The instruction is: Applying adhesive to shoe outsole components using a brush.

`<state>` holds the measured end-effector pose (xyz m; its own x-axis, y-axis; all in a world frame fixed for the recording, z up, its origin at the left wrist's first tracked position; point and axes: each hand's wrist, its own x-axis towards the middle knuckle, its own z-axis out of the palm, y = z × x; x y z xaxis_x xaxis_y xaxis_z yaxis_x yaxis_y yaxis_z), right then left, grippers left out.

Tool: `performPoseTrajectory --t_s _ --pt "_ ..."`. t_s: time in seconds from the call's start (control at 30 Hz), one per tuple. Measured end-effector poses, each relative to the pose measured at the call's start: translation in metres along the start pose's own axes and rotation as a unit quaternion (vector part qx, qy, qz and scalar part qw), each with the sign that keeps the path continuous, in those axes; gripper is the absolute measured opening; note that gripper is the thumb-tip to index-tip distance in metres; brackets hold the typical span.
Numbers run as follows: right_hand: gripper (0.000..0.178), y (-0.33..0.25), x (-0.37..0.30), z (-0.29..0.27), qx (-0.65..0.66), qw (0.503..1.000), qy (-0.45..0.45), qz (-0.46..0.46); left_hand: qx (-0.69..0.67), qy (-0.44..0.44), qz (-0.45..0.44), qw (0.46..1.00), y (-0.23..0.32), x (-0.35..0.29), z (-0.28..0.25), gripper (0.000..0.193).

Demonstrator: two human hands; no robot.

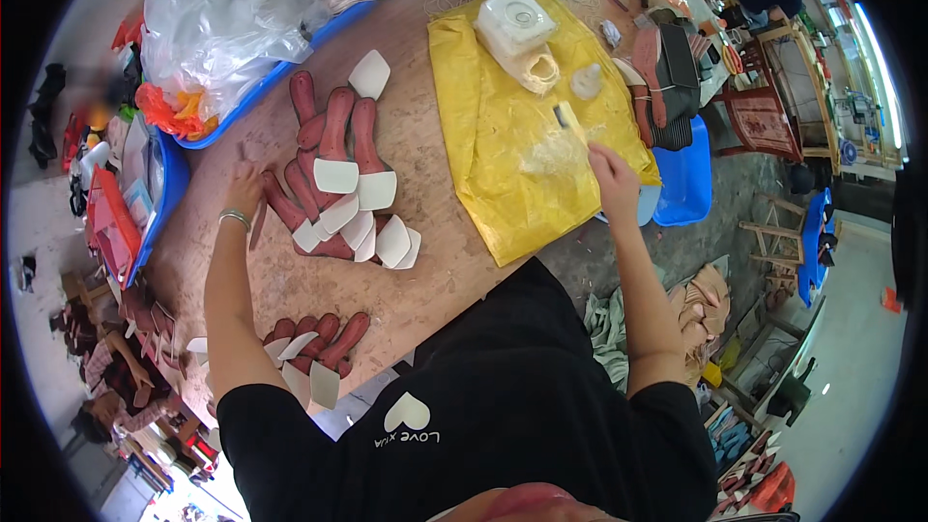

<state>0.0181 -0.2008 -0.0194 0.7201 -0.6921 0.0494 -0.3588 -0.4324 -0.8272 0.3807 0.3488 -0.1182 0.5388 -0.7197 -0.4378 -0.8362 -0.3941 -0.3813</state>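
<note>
Flanking soles point(336, 126): bin point(327, 35); yellow sheet point(474, 169)

We're up on the wearer's head here, left lens of the pair, peering steeply down over the worktable point(420, 97). The black shirt point(541, 377) looms close along the lower edge; left hand point(245, 186) and right hand point(614, 176) sit farther out, and the room point(846, 358) bends around toward the fisheye's dark rim.

At upper left, clear plastic bags point(217, 39) lie heaped in a blue tray point(266, 87). Right of centre, a blue tub point(691, 179) sits near a reddish wooden chair point(761, 101); below them, tan pieces point(701, 311) lie in a pile.
</note>
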Motion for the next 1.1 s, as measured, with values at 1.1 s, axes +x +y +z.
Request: performPoseTrajectory --t_s 1.1 --pt "0.014 0.012 0.037 -0.003 0.134 0.963 -0.154 -0.177 -0.971 -0.097 -0.151 0.156 0.318 0.024 -0.343 0.035"
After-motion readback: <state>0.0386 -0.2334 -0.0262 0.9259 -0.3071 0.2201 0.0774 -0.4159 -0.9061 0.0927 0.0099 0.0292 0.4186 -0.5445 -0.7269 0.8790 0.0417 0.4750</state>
